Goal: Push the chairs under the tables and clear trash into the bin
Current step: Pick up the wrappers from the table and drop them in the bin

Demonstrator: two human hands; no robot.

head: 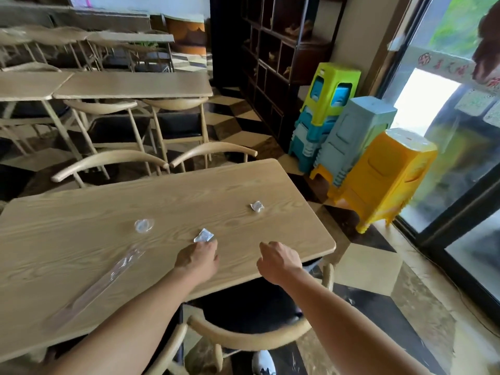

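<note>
A light wooden table (pixel 81 239) fills the near view. On it lie a crumpled wrapper (pixel 203 236), a second crumpled wrapper (pixel 257 206), a clear plastic lid (pixel 143 226) and a long clear plastic sleeve (pixel 102 282). My left hand (pixel 197 257) rests on the table with its fingertips touching the near wrapper. My right hand (pixel 278 262) hovers over the table's near right edge, fingers loosely curled, holding nothing. A wooden chair (pixel 251 336) with a black seat stands partly under the table in front of me.
Two chairs (pixel 113 161) sit at the table's far side, with more tables (pixel 130 85) and chairs behind. Stacked plastic stools (pixel 378 171) in green, blue and yellow stand at the right by a glass door (pixel 460 158). A dark shelf unit (pixel 273 63) lines the wall.
</note>
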